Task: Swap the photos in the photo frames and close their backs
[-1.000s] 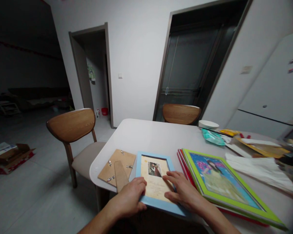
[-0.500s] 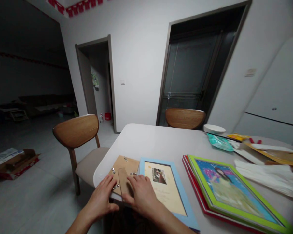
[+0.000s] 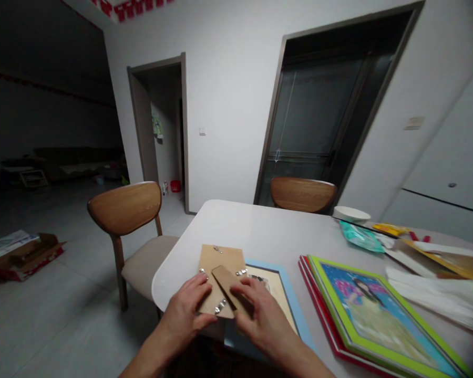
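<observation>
A brown picture-frame backing board point(image 3: 232, 255) with metal clips and a flap-like stand leg point(image 3: 223, 276) is held between my two hands, over the near-left edge of the table. My left hand point(image 3: 186, 306) grips its left edge, thumb at the near corner. On the other side my right hand point(image 3: 263, 311) has its fingers on the stand leg and the board's right edge. Beneath the board and right hand lies a light blue picture frame point(image 3: 290, 290), partly covered, with a cream insert and small photo.
A green picture frame point(image 3: 319, 270) rests on a red frame point(image 3: 313, 296) to the right. Behind them are a teal packet point(image 3: 360, 236), a white bowl point(image 3: 350, 213) and white wrapping point(image 3: 437, 296). Wooden chairs stand left point(image 3: 126, 210) and behind point(image 3: 302, 194) the white table point(image 3: 236, 223).
Both hands have moved right with the backing board, turning it slightly. It now covers part of the blue frame. The camera view has shifted a little.
</observation>
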Tool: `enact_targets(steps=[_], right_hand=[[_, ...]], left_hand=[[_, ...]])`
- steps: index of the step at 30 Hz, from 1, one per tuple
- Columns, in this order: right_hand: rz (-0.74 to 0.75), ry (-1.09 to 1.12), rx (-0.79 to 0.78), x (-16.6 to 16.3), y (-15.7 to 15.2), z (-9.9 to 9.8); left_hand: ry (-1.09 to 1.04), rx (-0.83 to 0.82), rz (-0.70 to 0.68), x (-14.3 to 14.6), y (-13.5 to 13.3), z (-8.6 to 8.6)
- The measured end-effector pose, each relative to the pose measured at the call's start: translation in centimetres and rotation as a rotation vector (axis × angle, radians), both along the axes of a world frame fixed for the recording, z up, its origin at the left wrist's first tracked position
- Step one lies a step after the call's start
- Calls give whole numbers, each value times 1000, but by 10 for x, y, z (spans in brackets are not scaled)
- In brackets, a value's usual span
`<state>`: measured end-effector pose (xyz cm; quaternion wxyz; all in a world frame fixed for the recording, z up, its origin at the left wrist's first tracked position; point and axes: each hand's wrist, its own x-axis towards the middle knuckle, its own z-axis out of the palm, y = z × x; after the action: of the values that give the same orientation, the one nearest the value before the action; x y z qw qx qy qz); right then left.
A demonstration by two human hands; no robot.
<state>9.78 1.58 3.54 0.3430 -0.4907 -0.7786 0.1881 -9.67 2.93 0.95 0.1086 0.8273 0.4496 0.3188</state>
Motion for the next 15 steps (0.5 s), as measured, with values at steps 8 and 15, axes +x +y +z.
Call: enact_targets(steps=[8, 15], right_hand=[[-142, -197, -201, 89, -17, -20], [-183, -300, -45, 86, -11, -56]], left_hand=[[33, -143, -238, 77, -10, -5], [203, -128, -192, 79, -7, -7]])
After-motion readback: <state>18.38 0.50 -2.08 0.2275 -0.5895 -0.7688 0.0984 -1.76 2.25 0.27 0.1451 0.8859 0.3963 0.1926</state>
